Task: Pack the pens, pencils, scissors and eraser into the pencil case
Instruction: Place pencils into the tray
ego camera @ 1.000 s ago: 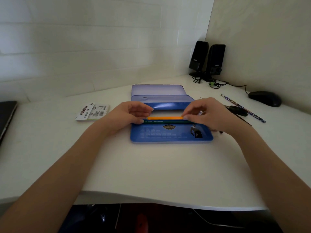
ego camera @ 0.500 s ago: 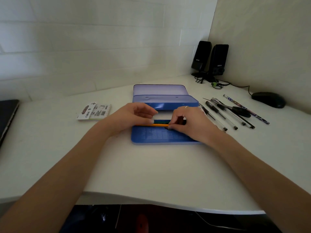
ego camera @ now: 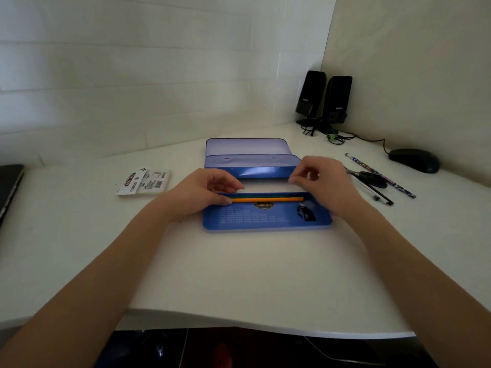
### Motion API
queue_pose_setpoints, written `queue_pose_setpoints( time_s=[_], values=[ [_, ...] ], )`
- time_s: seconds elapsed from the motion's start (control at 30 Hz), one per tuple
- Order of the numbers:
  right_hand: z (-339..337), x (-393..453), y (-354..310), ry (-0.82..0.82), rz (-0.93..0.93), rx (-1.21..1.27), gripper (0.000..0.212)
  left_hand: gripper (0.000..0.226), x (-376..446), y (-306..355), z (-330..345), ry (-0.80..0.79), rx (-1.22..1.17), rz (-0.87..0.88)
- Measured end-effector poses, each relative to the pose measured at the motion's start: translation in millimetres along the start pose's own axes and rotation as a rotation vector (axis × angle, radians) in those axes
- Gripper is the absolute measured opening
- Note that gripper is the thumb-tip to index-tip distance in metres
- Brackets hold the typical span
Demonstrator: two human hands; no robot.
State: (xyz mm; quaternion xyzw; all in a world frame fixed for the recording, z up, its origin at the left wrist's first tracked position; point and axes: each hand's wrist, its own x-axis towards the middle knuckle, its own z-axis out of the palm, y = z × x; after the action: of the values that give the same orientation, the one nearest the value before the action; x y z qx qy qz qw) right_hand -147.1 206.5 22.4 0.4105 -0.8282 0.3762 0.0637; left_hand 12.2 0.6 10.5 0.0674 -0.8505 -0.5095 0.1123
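Here, my left hand (ego camera: 202, 191) rests at the left end of the open blue pencil case (ego camera: 265, 221), its fingers loosely curled; the thumb tip appears to touch the near end of the orange pencil (ego camera: 268, 199), though I cannot tell whether anything is pinched. The pencil, with a green one (ego camera: 239, 197) just behind it, lies in the tray along the case's long axis, running left to right between my two hands. A small dark object (ego camera: 305, 212), possibly a sharpener, sits in the tray just below my right fingers.

My right hand (ego camera: 322, 181) hovers over the right end of the tray, blurred; its fingers (ego camera: 299, 177) are bent with thumb and forefinger close together, and I see nothing held in them, but the blur leaves that uncertain.

The relation that matters: the items left to pack lie to the right of my right hand, beyond its knuckles. The black-handled scissors (ego camera: 372, 179) and dark pens (ego camera: 377, 195) lie just beside the wrist, and the patterned pencil (ego camera: 382, 176) a little farther out. Their long axes run diagonally, away from the fingers toward the far left. I judge the right hand much the nearer, and each item will need turning to lie parallel with the tray. The packet (ego camera: 144, 181), perhaps the eraser, lies left of my left hand.
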Motion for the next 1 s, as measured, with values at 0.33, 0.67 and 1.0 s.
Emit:
queue_pose_setpoints(
  time_s=[0.33,0.67,1.0],
  values=[
    [-35,5,62,0.306,0.459,-0.384,0.021,0.035,0,-1,1,0.017,0.020,0.017],
    [-50,3,83,0.216,0.751,-0.404,0.034,0.036,2,-2,1,0.021,0.030,0.012],
    [-54,0,86,0.413,0.731,-0.305,0.040,0.036,2,-3,2,0.030,0.023,0.017]
  ],
)
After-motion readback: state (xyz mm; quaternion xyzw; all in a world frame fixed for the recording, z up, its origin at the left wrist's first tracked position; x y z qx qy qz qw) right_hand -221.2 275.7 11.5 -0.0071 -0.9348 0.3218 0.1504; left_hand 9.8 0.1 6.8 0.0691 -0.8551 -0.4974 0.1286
